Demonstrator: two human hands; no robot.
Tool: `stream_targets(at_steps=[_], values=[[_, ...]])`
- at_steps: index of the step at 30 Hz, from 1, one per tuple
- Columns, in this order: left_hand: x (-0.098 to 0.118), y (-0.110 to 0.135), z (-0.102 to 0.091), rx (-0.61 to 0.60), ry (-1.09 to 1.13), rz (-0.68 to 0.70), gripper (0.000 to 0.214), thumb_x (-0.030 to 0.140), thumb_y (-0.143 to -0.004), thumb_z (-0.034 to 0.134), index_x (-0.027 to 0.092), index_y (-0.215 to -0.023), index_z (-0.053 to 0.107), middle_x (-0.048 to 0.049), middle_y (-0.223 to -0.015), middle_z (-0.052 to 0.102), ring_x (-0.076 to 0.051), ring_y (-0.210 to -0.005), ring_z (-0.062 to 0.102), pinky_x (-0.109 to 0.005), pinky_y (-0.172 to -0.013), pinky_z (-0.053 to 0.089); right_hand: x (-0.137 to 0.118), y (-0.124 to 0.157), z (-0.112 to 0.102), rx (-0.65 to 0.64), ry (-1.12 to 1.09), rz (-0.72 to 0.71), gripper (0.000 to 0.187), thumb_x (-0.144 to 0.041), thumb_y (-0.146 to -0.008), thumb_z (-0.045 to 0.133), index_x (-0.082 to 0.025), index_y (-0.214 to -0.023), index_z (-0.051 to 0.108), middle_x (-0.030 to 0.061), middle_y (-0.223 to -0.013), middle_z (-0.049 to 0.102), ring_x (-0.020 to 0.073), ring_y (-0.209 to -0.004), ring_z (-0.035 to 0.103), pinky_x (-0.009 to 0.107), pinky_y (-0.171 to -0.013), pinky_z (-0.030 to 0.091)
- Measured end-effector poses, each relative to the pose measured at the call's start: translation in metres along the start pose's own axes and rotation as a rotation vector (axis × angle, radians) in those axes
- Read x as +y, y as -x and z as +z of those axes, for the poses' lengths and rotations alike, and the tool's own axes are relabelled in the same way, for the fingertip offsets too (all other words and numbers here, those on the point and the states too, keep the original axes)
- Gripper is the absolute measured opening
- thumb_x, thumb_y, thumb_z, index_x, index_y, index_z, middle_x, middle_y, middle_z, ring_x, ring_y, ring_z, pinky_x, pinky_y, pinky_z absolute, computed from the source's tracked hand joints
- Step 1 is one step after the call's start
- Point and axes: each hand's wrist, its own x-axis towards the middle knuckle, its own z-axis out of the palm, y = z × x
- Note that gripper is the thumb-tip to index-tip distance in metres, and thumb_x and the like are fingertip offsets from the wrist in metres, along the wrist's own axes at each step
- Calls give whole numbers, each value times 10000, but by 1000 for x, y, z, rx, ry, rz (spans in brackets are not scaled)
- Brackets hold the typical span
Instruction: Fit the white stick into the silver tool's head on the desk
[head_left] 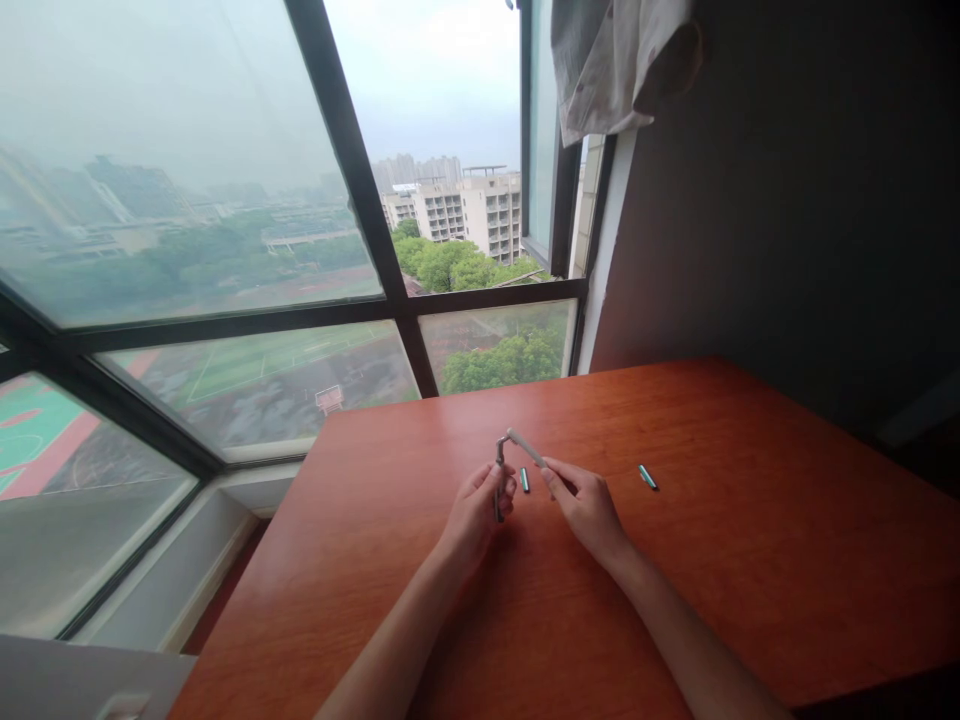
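Metal-grey, the handle is being gripped upright by the fingers of the left hand and the rod aslant by those of the right hand, apparently for bracing tip near tip, while two strips are being borne by the surface.

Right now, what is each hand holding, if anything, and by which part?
The left hand grips a slim metallic rod with a bent top, below the bend; the right hand pinches a slender pale-grey stick by its nearer part.
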Motion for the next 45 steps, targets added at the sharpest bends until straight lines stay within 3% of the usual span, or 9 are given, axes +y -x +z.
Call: stream_targets(at_steps=[7, 17, 24, 38, 45], values=[[-1, -2, -5, 9, -99, 78, 351, 468, -734, 684, 141, -844, 621, 3, -651, 539, -79, -528, 431, -207, -518, 312, -3, 1, -1, -49, -5, -26, 367, -377, -910, 440, -146, -993, 713, 7, -597, 596, 140, -552, 559, 210, -528, 436], [0, -2, -5, 4, -59, 40, 341, 461, -730, 683, 143, -827, 607, 14, -614, 509, -69, -498, 393, -194, -484, 278, 0, -1, -2, 3, 15, -16, 365, -365, -905, 444, -141, -1027, 706, 14, -623, 617, 153, -564, 574, 222, -538, 435], [-2, -4, -7, 15, -106, 38, 368, 491, -724, 677, 148, -828, 591, 27, -597, 506, -65, -478, 391, -191, -468, 272, -10, 1, -1, -48, 18, -65, 358, -360, -914, 427, -154, -859, 715, 10, -608, 592, 144, -564, 551, 214, -529, 420], [-2, -3, -9, 7, -83, 45, 320, 450, -753, 667, 147, -834, 600, 29, -606, 480, -58, -489, 364, -182, -467, 245, 2, -1, 0, 39, 63, -38, 338, -339, -912, 435, -173, -1002, 715, 64, -772, 711, 195, -645, 631, 256, -594, 467], [-4, -5, -11, 25, -157, 84, 320, 455, -786, 625, 147, -868, 597, 31, -603, 474, -62, -490, 362, -190, -478, 241, -3, 0, -2, -20, 31, -57, 348, -341, -919, 434, -154, -1015, 711, 34, -660, 660, 169, -591, 600, 234, -555, 439]])
